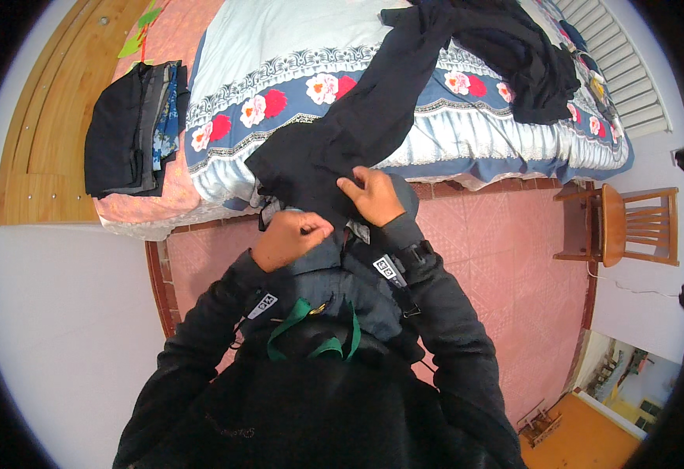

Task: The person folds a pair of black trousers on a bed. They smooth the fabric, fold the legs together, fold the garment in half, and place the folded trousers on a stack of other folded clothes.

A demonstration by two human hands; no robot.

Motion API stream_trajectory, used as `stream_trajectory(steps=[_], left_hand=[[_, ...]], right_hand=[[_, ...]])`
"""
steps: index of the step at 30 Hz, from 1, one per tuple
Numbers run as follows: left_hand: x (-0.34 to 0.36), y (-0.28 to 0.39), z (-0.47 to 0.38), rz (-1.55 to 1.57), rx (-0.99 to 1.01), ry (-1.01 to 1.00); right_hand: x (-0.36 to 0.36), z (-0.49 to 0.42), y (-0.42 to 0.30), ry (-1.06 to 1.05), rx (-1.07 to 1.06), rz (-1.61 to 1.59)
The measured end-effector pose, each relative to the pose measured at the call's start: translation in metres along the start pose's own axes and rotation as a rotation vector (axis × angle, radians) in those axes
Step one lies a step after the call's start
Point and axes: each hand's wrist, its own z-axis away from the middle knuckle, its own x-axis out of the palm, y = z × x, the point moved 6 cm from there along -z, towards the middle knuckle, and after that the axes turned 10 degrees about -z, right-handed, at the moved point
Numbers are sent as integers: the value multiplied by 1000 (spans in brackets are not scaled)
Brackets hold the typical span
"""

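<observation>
A long black garment [342,135] stretches from the top of the bed over its near edge and down to my hands. My left hand [292,237] has its fingers curled and thumb drawn in beside the garment's lower end; whether cloth is caught between them is hidden. Over the garment's right side is my right hand [374,199], thumb and forefinger slightly apart and close to the cloth. Its grip cannot be made out. Below it a small pale patterned piece [358,232] shows. More black cloth [524,58] lies bunched on the bed at the right.
A stack of folded clothes [134,132] lies on the bed [295,29] by the wooden headboard [55,146]. Beyond the bed's right end is a white radiator [623,64]. A wooden chair [614,225] stands on the pink tiled floor [494,275] by the wall.
</observation>
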Motion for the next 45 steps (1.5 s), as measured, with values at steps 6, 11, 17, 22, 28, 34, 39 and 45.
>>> stream_trajectory(steps=[6,11,17,22,28,34,39,45], left_hand=[[-19,34,0,-257,245,494],[-12,37,-5,-454,450,391],[-24,17,11,-412,346,596],[-34,-14,4,-98,-68,345],[-23,28,-3,97,91,397],[-9,41,-23,433,172,325],[-7,1,-40,251,-200,234],[-13,-15,-50,38,-252,240]], right_hand=[[-18,0,-49,19,-27,-486],[-16,-5,-65,67,2,-457],[-18,-2,-51,81,89,-548],[-18,-4,-55,87,-8,-451],[1,1,-52,17,138,-694],[8,14,-52,-40,40,-589],[-9,46,-33,-59,254,-688],[-85,97,19,149,387,-526]])
